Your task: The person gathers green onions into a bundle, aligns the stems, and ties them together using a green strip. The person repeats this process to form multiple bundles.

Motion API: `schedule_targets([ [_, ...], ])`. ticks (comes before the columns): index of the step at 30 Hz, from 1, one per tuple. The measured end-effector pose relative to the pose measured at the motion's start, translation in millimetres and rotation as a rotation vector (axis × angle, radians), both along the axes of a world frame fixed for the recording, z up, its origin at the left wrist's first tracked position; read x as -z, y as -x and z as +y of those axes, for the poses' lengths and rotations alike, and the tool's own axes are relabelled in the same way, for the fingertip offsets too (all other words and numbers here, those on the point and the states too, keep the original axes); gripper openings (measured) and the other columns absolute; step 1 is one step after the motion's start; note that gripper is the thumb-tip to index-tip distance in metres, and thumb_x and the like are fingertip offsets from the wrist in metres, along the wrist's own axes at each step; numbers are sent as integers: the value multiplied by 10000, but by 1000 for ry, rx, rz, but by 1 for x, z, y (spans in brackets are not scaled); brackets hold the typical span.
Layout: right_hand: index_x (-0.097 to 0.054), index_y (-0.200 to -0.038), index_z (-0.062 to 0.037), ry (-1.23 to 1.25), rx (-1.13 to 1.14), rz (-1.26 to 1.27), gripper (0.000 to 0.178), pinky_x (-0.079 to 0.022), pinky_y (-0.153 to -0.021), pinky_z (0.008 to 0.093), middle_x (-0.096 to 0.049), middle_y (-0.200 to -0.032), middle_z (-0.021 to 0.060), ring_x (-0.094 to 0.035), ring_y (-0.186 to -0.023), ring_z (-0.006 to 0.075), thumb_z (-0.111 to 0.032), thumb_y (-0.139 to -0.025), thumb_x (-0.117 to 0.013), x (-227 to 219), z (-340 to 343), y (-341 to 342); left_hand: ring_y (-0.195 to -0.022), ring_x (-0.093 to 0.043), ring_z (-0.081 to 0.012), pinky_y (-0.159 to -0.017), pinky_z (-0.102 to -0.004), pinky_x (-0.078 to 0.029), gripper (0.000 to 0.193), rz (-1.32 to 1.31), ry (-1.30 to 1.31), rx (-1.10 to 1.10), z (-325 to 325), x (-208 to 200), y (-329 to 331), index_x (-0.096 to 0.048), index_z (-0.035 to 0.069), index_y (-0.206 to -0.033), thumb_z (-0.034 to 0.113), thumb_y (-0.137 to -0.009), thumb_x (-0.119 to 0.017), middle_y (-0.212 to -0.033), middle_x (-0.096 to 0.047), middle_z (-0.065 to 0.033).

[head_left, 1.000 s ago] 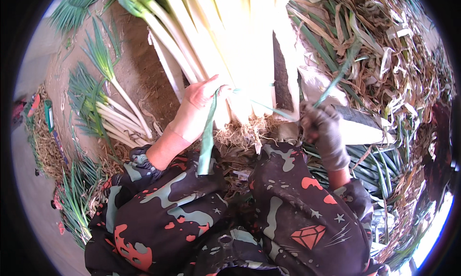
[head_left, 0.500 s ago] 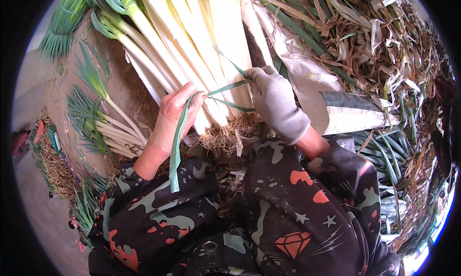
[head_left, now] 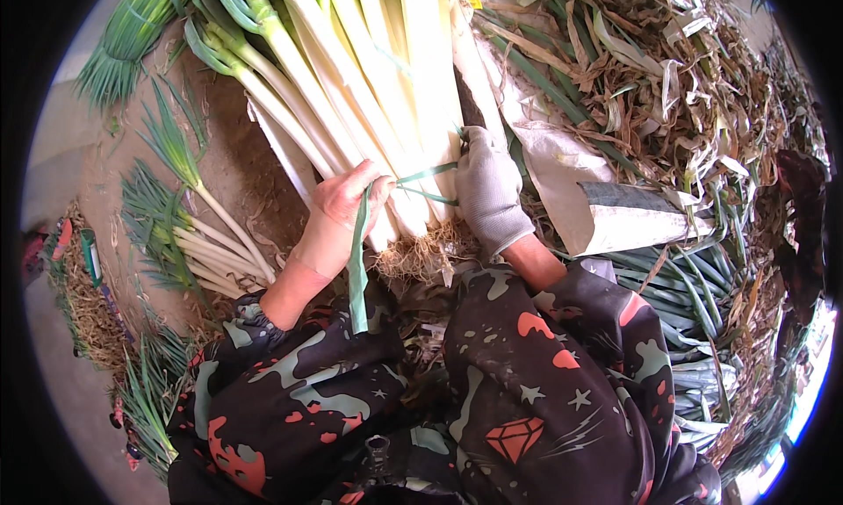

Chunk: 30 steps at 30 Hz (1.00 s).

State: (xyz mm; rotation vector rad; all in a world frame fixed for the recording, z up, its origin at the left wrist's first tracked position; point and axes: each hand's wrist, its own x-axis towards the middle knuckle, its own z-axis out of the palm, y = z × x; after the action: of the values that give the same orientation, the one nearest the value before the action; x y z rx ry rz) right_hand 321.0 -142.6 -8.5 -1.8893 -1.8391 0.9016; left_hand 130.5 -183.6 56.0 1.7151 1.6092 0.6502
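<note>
A thick bundle of long white-stalked green onions [head_left: 351, 92] lies in front of me, its brown roots [head_left: 421, 252] toward me. A flat green tie strip [head_left: 358, 281] crosses the stalks just above the roots. My left hand [head_left: 351, 211], at the bundle's left side, pinches the strip, and a loose end hangs down from it. On the right side, my right hand [head_left: 492, 193] in a grey glove is closed against the stalks, with a bit of green showing at its fingertips. What lies inside its fingers is mostly hidden.
Dry husks and leaves [head_left: 650, 75] heap up at the right. Nearer stands a white wrapped piece [head_left: 641, 228] beside more green onions [head_left: 685, 303]. Loose smaller green onions [head_left: 219, 250] lie on the ground at the left, and a leafy bunch [head_left: 132, 39] is at the far left.
My right hand has drawn in closer to my left hand and the bundle. The strip between the hands looks shorter. The view has shifted slightly.
</note>
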Motion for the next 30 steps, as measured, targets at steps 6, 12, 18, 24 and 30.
schedule_targets([
  [6,-599,-1150,-8,-60,186,444,255,-536,-822,395,-678,-1008,196,-673,-911,325,-20,-902,-545,26,-15,-1,-568,-579,-277,-543,-364,-445,112,-17,-34,39,-1,-2,6,-548,7,-868,68,-931,-617,-638,-538,-145],
  [12,-515,-1204,20,-16,1,420,357,-501,-877,298,-636,-1051,113,-625,-958,181,100,-861,-453,27,-18,-16,-621,-601,-203,-573,-318,-478,75,-106,-100,76,-1,3,7,-524,-3,-845,-31,-876,-587,-671,-554,-73],
  [18,-568,-1012,-26,353,37,625,287,-499,-758,319,-619,-884,102,-593,-816,194,27,-734,-614,10,11,-22,-620,-648,-251,-544,-333,-500,73,-39,-111,33,-1,6,7,-577,-12,-883,-7,-874,-649,-704,-610,-140],
  [24,-543,-974,-32,381,-302,259,340,-480,-716,305,-603,-853,99,-573,-790,192,-12,-672,-696,1,45,-25,-624,-646,-298,-547,-368,-493,83,-51,-132,19,-3,7,10,-581,-10,-896,12,-878,-659,-716,-612,-162],
  [30,-579,-952,-34,162,-440,129,287,-496,-817,385,-623,-926,153,-604,-888,301,-51,-705,-725,-26,43,-26,-588,-585,-361,-525,-431,-442,120,-17,-113,-3,-3,5,7,-556,0,-854,26,-859,-674,-667,-556,-172],
])
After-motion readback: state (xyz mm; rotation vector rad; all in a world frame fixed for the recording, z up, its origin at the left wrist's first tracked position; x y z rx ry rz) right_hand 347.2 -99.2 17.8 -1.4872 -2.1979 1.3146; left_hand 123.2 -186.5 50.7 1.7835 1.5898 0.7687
